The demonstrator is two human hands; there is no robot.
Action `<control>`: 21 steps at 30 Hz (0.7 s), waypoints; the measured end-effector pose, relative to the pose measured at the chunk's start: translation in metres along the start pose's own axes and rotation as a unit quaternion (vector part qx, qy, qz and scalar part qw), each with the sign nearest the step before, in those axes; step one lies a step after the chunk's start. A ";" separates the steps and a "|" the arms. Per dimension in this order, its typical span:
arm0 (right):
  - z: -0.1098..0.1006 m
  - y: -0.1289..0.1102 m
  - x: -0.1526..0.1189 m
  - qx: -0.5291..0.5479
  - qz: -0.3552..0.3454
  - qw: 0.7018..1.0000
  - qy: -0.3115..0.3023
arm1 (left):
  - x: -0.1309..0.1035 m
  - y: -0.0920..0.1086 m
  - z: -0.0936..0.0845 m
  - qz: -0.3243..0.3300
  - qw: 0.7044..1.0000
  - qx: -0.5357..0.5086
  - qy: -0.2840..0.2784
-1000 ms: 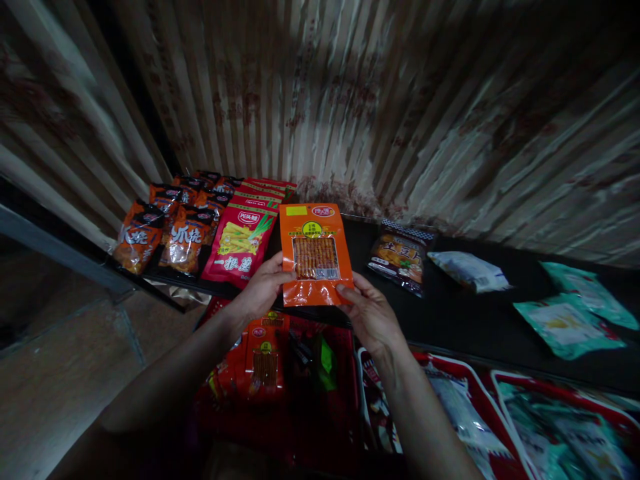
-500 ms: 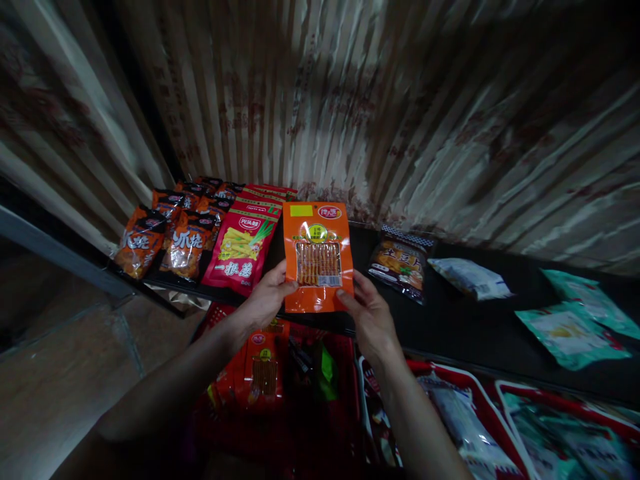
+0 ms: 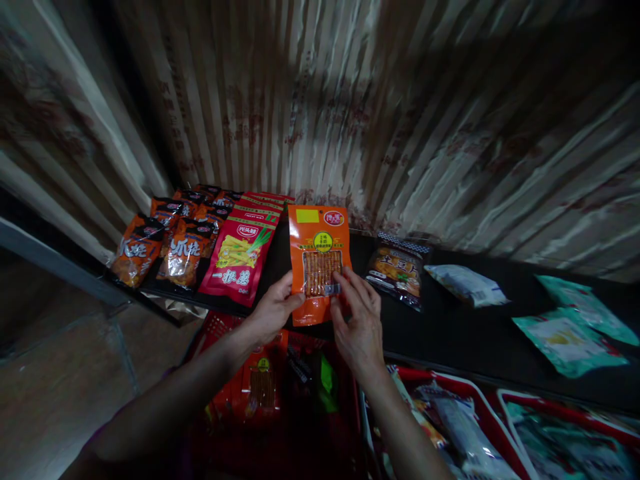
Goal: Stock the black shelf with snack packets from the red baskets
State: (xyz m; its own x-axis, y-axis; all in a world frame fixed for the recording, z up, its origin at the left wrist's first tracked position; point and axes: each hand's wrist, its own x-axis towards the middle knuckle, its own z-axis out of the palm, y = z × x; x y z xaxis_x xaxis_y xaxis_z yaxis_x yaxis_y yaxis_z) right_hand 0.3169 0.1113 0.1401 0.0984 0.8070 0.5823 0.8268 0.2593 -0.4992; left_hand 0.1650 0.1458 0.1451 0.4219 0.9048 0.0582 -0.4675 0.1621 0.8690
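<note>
An orange snack packet [image 3: 320,312], with a clear window showing brown strips, stands nearly upright at the shelf's front edge. My left hand [image 3: 274,305] is closed on its lower left edge, thumb in front. My right hand [image 3: 361,327] touches the lower right of the packet's front, fingers stretched out and somewhat apart over the window's corner. Left of the packet lie red snack bags [image 3: 240,257] printed with a green onion. To its right is a dark potato snack bag [image 3: 399,270].
Several orange-and-black bags [image 3: 183,250] fill the left end of the black shelf [image 3: 450,333]. A white-blue bag [image 3: 467,285] and teal bags [image 3: 570,340] lie further right. Below are a red basket [image 3: 220,327] with more orange packets and two red baskets with white rims. A pleated curtain [image 3: 320,100] hangs behind.
My right hand has let go of the packet's right edge and moved its fingers onto the front. The packet has tilted slightly; my left hand keeps its hold. The view has shifted a little.
</note>
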 end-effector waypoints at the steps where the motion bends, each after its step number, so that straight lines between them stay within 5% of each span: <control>1: 0.001 0.000 0.000 0.016 0.007 1.000 -0.010 | 0.000 0.000 0.001 -0.002 1.000 0.001 -0.003; 15: -0.004 -0.021 0.000 0.219 0.138 0.950 -0.173 | -0.009 -0.003 -0.003 -0.018 0.999 0.007 -0.042; 21: 0.002 -0.011 0.000 0.300 0.174 0.932 -0.106 | -0.010 -0.002 -0.007 -0.028 0.996 0.047 -0.065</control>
State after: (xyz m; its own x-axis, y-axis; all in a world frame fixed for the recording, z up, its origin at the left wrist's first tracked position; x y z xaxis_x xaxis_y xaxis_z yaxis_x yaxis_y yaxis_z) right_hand 0.3072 0.1096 0.1445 0.1381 0.9681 0.2093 0.2998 0.1605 -0.9404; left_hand 0.1570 0.1392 0.1392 0.5448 0.8359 0.0671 -0.3694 0.1674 0.9141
